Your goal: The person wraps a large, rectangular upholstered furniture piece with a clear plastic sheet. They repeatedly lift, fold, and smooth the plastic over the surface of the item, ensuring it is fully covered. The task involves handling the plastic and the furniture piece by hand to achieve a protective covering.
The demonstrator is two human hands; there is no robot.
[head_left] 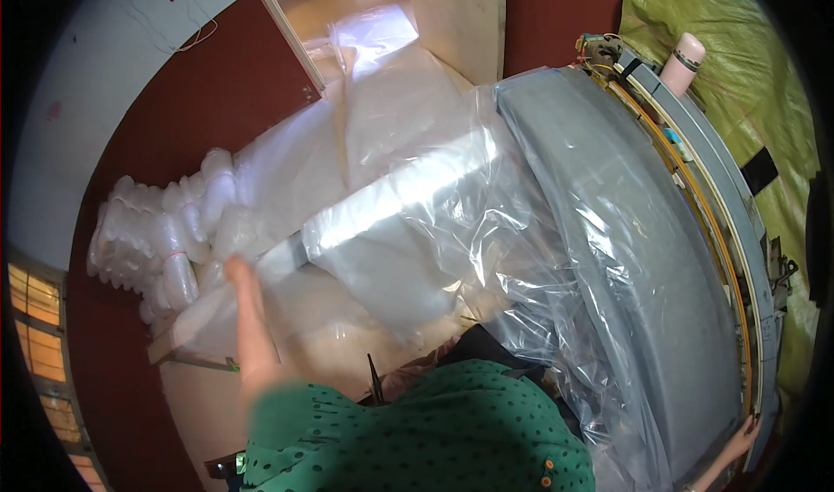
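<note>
My left hand [234, 269] reaches out at the left, slightly blurred, beside bundled clear plastic bags [178, 262]. Its fingers are hidden, so whether it holds anything does not show. Far to the right, my right hand [741, 440] has its fingers curled at the near end of a long metal bar [749, 336] on a machine that looks like a sealer. Clear plastic film [486, 223] spreads crumpled between my two hands. Part of it lies over the grey sloping surface [638, 231] in front of the bar.
More rolled bags [126, 231] are heaped at the table's left end. A pale board [456, 23] and an opening stand at the back. A pink bottle [682, 65] is behind the bar, near a yellow-green sheet [730, 32]. Wires gather at the bar's far end.
</note>
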